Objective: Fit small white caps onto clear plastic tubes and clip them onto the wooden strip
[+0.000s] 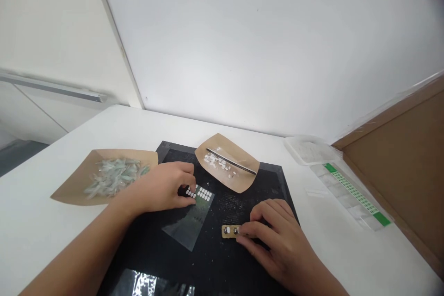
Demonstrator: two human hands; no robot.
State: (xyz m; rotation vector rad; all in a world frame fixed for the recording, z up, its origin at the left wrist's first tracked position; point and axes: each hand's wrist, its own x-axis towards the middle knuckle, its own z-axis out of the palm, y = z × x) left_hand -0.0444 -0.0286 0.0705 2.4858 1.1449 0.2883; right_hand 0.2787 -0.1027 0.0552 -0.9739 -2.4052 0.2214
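My left hand (169, 187) is closed with fingertips and thumb curled at the upper edge of a clear film sheet (187, 226). Rows of small white oval stickers (204, 193) show on the sheet beside those fingers. Whether a sticker is pinched in them is too small to see. My right hand (275, 236) grips the right part of a short tan strip (224, 235), thumb below and index finger above. Small white and dark metallic parts sit on the strip's visible left end; its right end is hidden under the fingers. Both items lie on a black mat (208, 268).
Left of the mat, a brown paper tray (69, 189) holds a heap of clear film scraps (114, 175). At the back, another paper tray (243, 185) carries white bits and dark tweezers (231, 162). A clear plastic case with a green label (359, 194) stands right, near a brown board (402, 157).
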